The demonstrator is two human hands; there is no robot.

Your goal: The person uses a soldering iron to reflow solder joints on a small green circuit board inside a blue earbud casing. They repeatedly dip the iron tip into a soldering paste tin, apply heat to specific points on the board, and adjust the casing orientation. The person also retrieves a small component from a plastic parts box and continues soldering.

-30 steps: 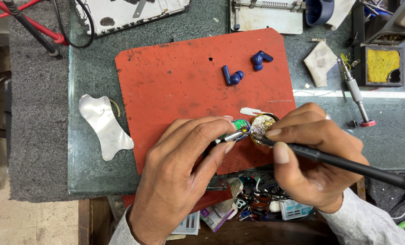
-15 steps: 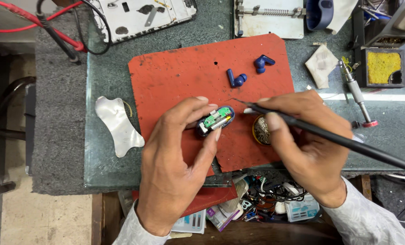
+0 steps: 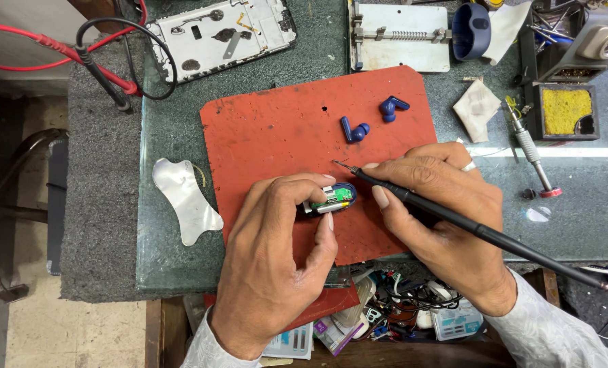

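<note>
Left hand (image 3: pixel 270 272) pinches a small blue earbud-case part (image 3: pixel 332 198) w/ exposed green circuit board, thumb and fingers closed tight round it. Part sits low over the red work mat (image 3: pixel 270 136), near mat centre, toward the front edge.

Right hand (image 3: pixel 447 218) holds a black soldering iron (image 3: pixel 454 219) pen-style, grip closed on the shaft; tip points left, just above the part, not touching it.

Two blue earbuds (image 3: pixel 368 119) lie side by side near mat's rear right corner.

On the bench (image 3: pixel 174 88): white metal pry piece (image 3: pixel 184 200) left of mat; phone back frame (image 3: pixel 215 34) at rear left; yellow tip-cleaning sponge (image 3: pixel 566 109) at right.
</note>
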